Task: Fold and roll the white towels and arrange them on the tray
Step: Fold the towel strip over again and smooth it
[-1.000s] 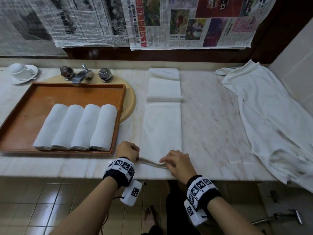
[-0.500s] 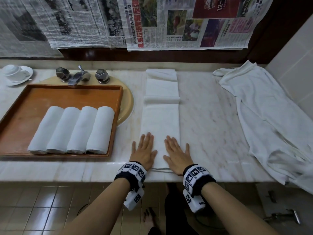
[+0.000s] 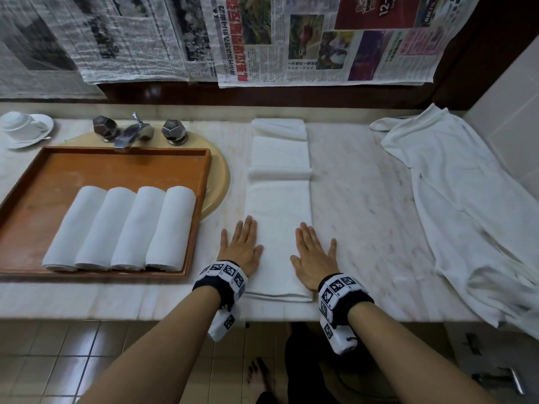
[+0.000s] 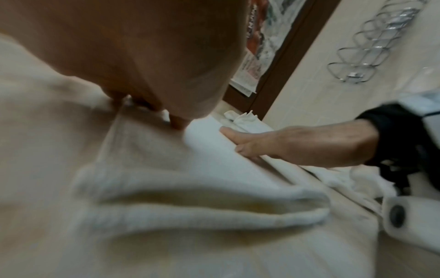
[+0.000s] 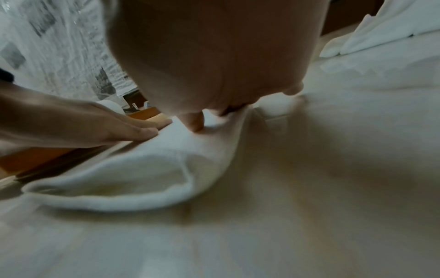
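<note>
A long white towel (image 3: 278, 211), folded into a narrow strip, lies along the marble counter (image 3: 361, 217) from the back edge to the front. Its near end is doubled over, with the layered edge (image 4: 202, 205) close to both wrist cameras. My left hand (image 3: 243, 243) lies flat on the strip's left side and my right hand (image 3: 312, 252) lies flat on its right side, fingers straight, pressing it down. A wooden tray (image 3: 35, 205) at the left holds several rolled white towels (image 3: 122, 228) side by side. Both palms fill the top of the wrist views.
A large loose white cloth (image 3: 472, 217) is spread over the counter's right side. A tap (image 3: 132, 134) and yellow basin (image 3: 218, 182) sit behind the tray, a cup and saucer (image 3: 24, 128) at the far left. Newspaper (image 3: 320, 39) covers the wall.
A second ago both hands pinched the towel's near end at the counter edge. They folded it forward, laid flat on it, and have since slid apart toward the strip's sides.
</note>
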Tool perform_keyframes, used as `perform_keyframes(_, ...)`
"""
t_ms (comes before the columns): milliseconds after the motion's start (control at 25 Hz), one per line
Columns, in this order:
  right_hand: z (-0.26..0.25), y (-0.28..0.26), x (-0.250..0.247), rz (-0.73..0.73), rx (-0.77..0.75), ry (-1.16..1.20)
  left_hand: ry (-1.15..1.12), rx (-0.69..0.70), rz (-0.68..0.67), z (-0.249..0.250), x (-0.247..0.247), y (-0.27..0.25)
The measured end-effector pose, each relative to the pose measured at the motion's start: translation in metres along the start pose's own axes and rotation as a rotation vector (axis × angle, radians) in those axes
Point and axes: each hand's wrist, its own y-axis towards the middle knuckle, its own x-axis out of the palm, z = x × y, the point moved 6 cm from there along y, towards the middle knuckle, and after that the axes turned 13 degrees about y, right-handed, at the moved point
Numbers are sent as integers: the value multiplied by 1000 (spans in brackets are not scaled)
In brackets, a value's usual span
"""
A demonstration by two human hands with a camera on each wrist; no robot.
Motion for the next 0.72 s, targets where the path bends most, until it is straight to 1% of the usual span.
perform_keyframes(80,-5,-3,-6,54,-22,6,66,13,10,4,-6,-8)
perform_keyframes(120,-9,-5,-12,128,-58,9,62,-15,51,8,-11,-13)
perform_keyframes(200,-13,-7,-26,305,-142,23,48,-118,215,10,-25,-26)
perform_keyframes(240,-13,-5,-31,348,-157,39,25,-155,288,12,-31,-30)
perform_keyframes(280,-11,1,-32,332,-154,52,-29,-139,311,16,-32,-27)
perform_keyframes(320,-8,7,-28,269,-141,45,-82,-59,282,25,-26,-21)
perform_keyframes(360,-6,13,-23,187,-123,15,-93,52,218,36,-18,-14)
perform_keyframes(400,-2,17,-16,117,-104,-20,-66,122,128,44,-7,-9)
perform_keyframes(440,1,18,-12,75,-90,-43,-45,120,69,43,2,-4)
perform_keyframes(480,4,19,-10,65,-85,-47,-88,33,41,34,8,2)
perform_keyframes(560,4,22,-18,123,-96,-26,-233,-311,29,5,2,8)
perform_keyframes(600,2,24,-26,171,-109,-8,-261,-389,-14,1,-2,10)
perform_keyframes(640,-1,28,-35,224,-127,6,-265,-346,-24,9,-7,13)
perform_keyframes(720,-7,38,-51,296,-145,9,-212,-81,0,35,-12,21)
